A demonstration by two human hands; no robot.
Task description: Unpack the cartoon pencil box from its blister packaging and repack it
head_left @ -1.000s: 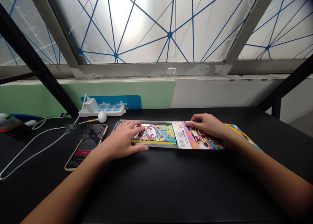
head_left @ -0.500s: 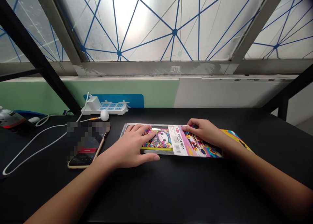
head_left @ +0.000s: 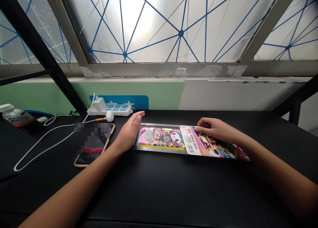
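A colourful pencil box with a round white cartoon face lies in a clear plastic tray on the black desk. Its right part is inside a printed cardboard sleeve with a white "PENCIL BOX" label. At the tray's left end stands my left hand, fingers stretched out, the palm side against or very close to that end. My right hand has its thumb on top of the sleeve near the far edge and its fingers curled at that edge, gripping it. The right forearm covers part of the sleeve's right end.
Left of the tray lies a phone in a tan-edged case, partly blurred. Behind it are a white power strip and a looping white cable. A bottle stands far left. Black frame bars rise beside the window.
My left hand has come off the top of the pencil box and moved to the tray's left end. Tray and sleeve sit slightly farther right; the view has also turned a little left.
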